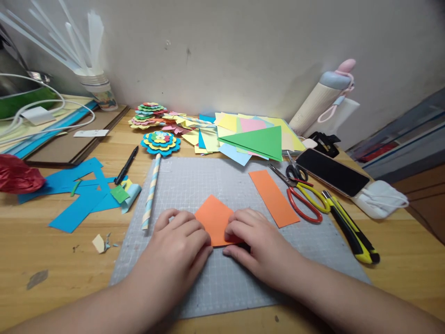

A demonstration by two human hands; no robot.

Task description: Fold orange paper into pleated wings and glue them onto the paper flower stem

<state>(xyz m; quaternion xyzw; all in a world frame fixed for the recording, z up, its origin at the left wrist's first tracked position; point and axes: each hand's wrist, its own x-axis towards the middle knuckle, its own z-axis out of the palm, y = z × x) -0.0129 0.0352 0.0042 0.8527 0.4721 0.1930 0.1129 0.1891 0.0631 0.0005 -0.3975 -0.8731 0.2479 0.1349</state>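
Observation:
A folded piece of orange paper (216, 222) lies on the grey cutting mat (208, 287), its pointed corner away from me. My left hand (179, 243) covers its left side with curled fingers, the thumb along the near folded edge. On the other side, my right hand (255, 236) grips the right part, fingers on top and thumb at the near edge. Both side corners are hidden beneath my hands. To the right of the fold rests an orange paper strip (274, 198). A paper flower (160, 143) on a striped paper stick (152, 192) lies at the left.
Red-and-yellow scissors (309, 199), a utility knife (351, 229) and a phone (332, 172) lie at the right. Coloured paper sheets (257, 139) are piled at the back. Blue paper scraps (79, 204) and a black pen (126, 164) are on the left. A bottle (318, 99) leans against the wall.

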